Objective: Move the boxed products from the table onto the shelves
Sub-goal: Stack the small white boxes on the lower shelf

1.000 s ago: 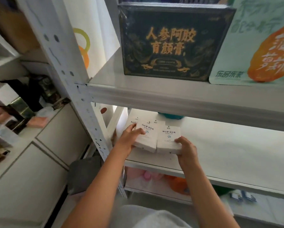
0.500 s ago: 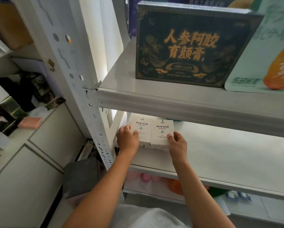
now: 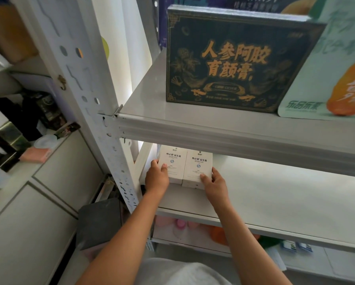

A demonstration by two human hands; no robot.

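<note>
**Placing two boxes on the middle shelf**

Middle shelf [image 3: 275,194]: two white boxes [image 3: 186,167] lie side by side at its left end. Left hand [image 3: 157,177] and right hand [image 3: 214,183] grip their outer sides. Placement step; next, release both.

Counted on the shelves
Two white boxes [image 3: 184,167] side by side, one dark gold-lettered box [image 3: 236,58], one pale green pack [image 3: 324,79], two hands.

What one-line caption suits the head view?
Left hand and right hand hold two white boxes on the lower shelf.
</note>
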